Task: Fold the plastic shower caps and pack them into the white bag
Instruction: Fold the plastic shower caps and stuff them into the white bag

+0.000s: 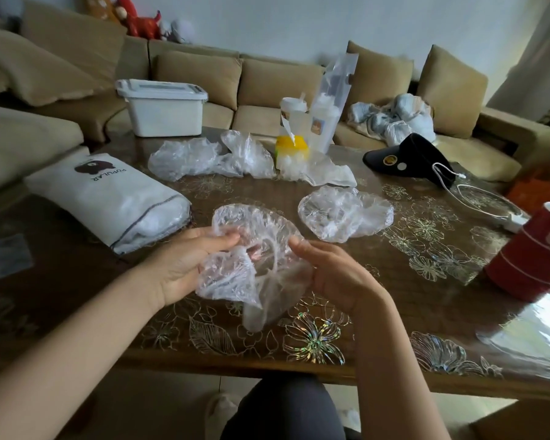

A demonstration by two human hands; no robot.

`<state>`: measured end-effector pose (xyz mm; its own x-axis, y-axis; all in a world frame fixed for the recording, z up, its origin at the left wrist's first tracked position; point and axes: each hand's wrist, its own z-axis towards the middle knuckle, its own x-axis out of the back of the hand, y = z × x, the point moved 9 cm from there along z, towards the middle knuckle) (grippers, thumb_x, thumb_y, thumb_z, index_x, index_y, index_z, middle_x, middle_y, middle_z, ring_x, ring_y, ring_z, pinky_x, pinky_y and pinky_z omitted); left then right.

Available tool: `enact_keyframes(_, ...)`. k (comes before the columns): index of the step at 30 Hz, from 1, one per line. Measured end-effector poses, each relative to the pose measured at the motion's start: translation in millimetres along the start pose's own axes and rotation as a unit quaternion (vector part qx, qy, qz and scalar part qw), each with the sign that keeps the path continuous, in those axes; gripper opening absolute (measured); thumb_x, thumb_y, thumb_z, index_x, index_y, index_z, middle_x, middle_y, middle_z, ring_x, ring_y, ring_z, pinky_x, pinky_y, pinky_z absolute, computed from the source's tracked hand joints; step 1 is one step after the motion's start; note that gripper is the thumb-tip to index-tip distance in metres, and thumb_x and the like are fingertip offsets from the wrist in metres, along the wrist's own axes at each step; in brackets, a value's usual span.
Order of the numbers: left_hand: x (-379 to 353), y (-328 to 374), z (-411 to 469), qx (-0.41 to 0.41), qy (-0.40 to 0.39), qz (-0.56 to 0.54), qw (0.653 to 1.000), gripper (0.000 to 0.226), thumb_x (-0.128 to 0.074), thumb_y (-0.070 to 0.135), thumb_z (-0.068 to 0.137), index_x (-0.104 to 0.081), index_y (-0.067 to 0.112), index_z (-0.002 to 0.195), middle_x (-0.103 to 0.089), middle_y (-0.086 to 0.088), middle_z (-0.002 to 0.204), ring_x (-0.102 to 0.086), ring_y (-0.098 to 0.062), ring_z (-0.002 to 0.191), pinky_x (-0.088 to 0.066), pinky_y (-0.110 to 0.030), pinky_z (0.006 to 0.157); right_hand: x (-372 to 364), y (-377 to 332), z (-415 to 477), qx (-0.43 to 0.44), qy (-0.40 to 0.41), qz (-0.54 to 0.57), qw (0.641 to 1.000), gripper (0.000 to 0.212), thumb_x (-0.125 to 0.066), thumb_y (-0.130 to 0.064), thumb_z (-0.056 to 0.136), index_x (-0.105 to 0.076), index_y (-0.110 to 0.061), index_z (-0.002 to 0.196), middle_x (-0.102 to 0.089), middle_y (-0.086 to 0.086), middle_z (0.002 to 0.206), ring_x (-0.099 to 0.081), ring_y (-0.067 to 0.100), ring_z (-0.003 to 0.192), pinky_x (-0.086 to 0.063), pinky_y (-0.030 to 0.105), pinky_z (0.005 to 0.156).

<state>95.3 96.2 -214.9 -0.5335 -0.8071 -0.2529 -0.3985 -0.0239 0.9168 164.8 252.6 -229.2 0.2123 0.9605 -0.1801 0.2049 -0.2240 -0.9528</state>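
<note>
Centre frame, both hands up on one shower cap [226, 281], held just above the table [426, 268]. Left hand [181, 268] is palm-up w/ thumb pinching over the crumpled plastic, fingers tucked under it and showing through the film. Right hand [334, 274] has it from the other side, thumb on top at the rim, fingers curled beneath. The cap is bunched btwn them, elastic edge arcing up top, a loose tail hanging down twd the table edge.

White bag [108, 201] lies on its side at left-centre of the frame, mouth facing the hands, near the left hand but not touching it. Second cap [343, 214] lies flat on the table, right of centre, just beyond the right hand. More loose caps [188, 160] heaped upper-centre, apart from the bag.

Behind them: white lidded box [162, 109] upper left, yellow-topped container [291, 150] mid-top, black visor [410, 154] upper right. Red cup [534, 255] at the right edge.
</note>
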Motion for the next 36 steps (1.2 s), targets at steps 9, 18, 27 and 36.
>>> enact_keyframes(9,21.0,5.4,5.2,-0.005,-0.023,-0.085,0.996,0.023,-0.056,0.003,0.072,-0.071,0.005,0.09,-0.072,-0.001,0.1,-0.068,-0.013,0.09,-0.058,-0.025,0.068,5.4,2.4,-0.5,0.014,0.059,0.014,0.998,0.013,-0.064,-0.005,0.082,-0.061,0.002,0.093,-0.067,0.012,0.083,-0.066,0.017,0.064,-0.057,0.031,0.06)
enact_keyframes(18,62.7,10.7,4.6,-0.073,0.179,0.166,0.967,0.042,-0.058,0.01,0.09,-0.048,0.005,0.13,-0.059,-0.011,0.122,-0.059,-0.014,0.097,-0.051,-0.024,0.074,20.5,8.8,2.0,-0.034,0.132,-0.217,0.967,0.028,-0.065,-0.025,0.088,-0.061,0.002,0.095,-0.062,0.006,0.067,-0.049,0.007,0.042,-0.039,0.018,0.039)
enact_keyframes(27,-18.3,-35.0,17.9,-0.155,-0.005,0.69,0.707,0.073,-0.03,0.056,0.092,0.001,0.025,0.15,0.012,0.008,0.156,0.016,-0.008,0.141,0.012,-0.031,0.115,25.6,17.9,-1.1,-0.054,0.193,-0.363,0.91,0.049,-0.079,-0.017,0.072,-0.049,-0.013,0.112,-0.063,0.007,0.102,-0.065,0.021,0.083,-0.056,0.029,0.06)
enact_keyframes(36,-9.8,-19.5,13.7,-0.234,-0.023,0.646,0.726,0.103,-0.034,0.084,0.064,-0.006,0.032,0.149,0.006,0.026,0.146,0.014,0.005,0.136,0.009,-0.024,0.115,-37.8,-49.8,-28.8,0.234,0.204,-0.538,0.784,0.039,-0.055,-0.01,0.09,-0.05,-0.019,0.127,-0.052,-0.004,0.126,-0.047,0.009,0.113,-0.037,0.019,0.1)
